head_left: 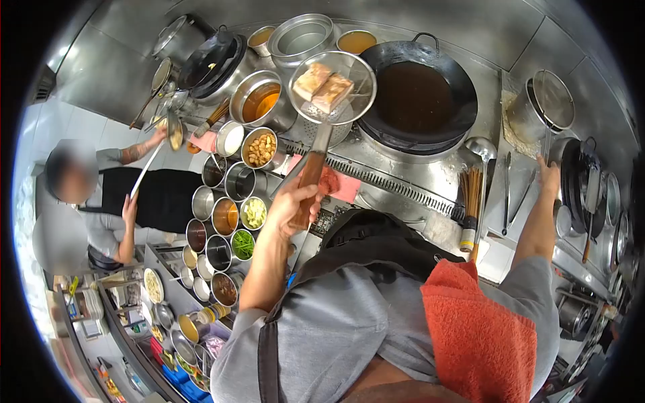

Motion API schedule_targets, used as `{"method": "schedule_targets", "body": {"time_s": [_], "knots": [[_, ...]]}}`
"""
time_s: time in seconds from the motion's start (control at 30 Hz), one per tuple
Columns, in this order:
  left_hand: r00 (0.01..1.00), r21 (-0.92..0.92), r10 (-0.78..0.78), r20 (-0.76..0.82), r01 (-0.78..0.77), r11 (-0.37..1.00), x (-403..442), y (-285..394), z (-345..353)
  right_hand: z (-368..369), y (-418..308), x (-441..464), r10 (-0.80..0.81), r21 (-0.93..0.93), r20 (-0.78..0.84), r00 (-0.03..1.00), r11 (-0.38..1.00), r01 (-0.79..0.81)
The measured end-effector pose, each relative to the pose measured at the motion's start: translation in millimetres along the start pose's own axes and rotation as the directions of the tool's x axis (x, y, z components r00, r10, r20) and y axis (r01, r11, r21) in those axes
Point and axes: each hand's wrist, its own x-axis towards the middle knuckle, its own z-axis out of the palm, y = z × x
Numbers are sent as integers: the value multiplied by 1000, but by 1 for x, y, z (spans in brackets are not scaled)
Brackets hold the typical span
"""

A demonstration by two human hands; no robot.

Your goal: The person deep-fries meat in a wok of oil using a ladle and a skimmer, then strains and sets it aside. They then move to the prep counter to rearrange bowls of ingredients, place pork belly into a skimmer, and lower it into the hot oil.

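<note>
My left hand (pixel 296 209) is wrapped around the wooden handle of a perforated skimmer (pixel 365 75), holding it up near the left rim of a black wok. Two thick, browned slabs of food (pixel 332 93) lie in its bowl; their kind is unclear. The wok (pixel 457 74) contains dark brown liquid. Out to the right, my right hand (pixel 549 178) grips the thin handle of a round fine-mesh strainer (pixel 554 101). That strainer sits against a metal pot (pixel 523 119), and my fingers are partly hidden there.
Several metal containers with chopped greens (pixel 242 244), brown chunks (pixel 261 148) and sauces stand left. A ladle (pixel 481 149) and a bamboo brush (pixel 470 201) lie by the stove's front right. At far left, a co-worker (pixel 148 201) in a black apron handles a pan.
</note>
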Motion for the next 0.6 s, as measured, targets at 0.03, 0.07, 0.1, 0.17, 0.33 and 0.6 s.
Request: {"method": "schedule_targets", "body": {"time_s": [0.03,0.07,0.1,0.17,0.33,0.6], "knots": [[1000,10,-8,26,8,1000,5,8,12,9,-2,4,-6,9,3,1000,1000,6],[1000,15,1,22,-1,1000,16,14,19,24,-4,7,126,399,195,973,896,-196],[995,4,-41,92,41,999,26,17,23,31,-7,7,160,669,416,895,612,-421],[983,2,-93,158,94,996,47,18,29,36,-19,7,140,786,449,883,407,-465],[957,29,-252,147,250,968,94,18,42,24,-46,-9,85,965,230,970,106,-238],[900,152,-394,188,370,917,153,28,32,10,-102,-156,-133,956,115,984,285,-74]]}}
